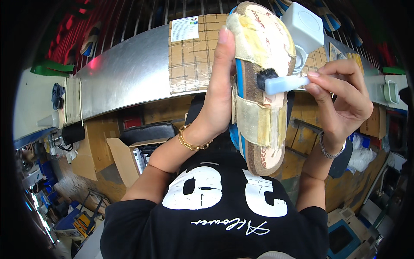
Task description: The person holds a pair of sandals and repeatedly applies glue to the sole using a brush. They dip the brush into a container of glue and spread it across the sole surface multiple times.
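Held up before my chest is a sandal (258, 118), its underside facing me, with a cork-brown edge, pale insole board and yellowish strap ends folded over it. A blue layer shows along its left side. My left hand (221, 86) is closed round that side, thumb near the top. Between the thumb and fingers of my right hand (340, 93) is a brush (286, 83) with a pale blue handle. Its dark bristles (266, 79) touch the sandal's underside between the two straps. Part of my left hand's fingers is hidden behind the sandal.
A white container (303, 26) stands on the metal bench (125, 64) behind the sandal. A wrapped cardboard box (189, 56) lies beside it. Beyond runs a rack of bars (133, 19) carrying more sandal parts (91, 39). An open carton (125, 157) sits lower left.
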Tool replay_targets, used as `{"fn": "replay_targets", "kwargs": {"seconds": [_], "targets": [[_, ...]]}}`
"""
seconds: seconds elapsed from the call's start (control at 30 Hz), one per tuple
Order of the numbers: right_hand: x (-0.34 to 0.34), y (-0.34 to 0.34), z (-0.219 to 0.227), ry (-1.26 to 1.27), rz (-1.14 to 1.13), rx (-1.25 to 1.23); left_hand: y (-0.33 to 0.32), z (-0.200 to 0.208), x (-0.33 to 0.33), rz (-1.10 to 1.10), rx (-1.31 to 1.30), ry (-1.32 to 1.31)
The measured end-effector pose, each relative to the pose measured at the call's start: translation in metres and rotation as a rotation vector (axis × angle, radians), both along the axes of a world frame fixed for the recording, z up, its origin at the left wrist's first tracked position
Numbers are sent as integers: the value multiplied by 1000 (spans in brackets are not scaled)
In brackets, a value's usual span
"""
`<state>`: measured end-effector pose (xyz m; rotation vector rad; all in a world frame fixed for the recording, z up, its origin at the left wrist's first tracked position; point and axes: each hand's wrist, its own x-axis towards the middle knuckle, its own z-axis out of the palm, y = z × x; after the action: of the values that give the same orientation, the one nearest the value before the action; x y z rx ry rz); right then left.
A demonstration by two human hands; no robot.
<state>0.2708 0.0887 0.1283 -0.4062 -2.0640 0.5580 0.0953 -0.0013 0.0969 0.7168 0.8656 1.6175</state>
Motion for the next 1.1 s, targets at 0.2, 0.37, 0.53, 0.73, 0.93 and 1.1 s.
{"fn": "replay_targets", "kwargs": {"seconds": [0.2, 0.37, 0.53, 0.73, 0.93, 1.1], "targets": [[10, 8, 3, -108, 77, -13, 8, -3, -5, -20, 64, 88], [13, 11, 9, -167, 113, -63, 9, -5, -2, 5, 79, 25], [12, 14, 12, -189, 152, -84, 10, -7, -3, -12, 84, 16], [13, 8, 13, -195, 98, 16, 10, -8, -3, 15, 98, -144], [11, 4, 15, -196, 91, 69, 8, -7, -5, 29, 62, -128], [9, -7, 15, -191, 58, 46, 7, -5, -11, 69, 54, -31]]}}
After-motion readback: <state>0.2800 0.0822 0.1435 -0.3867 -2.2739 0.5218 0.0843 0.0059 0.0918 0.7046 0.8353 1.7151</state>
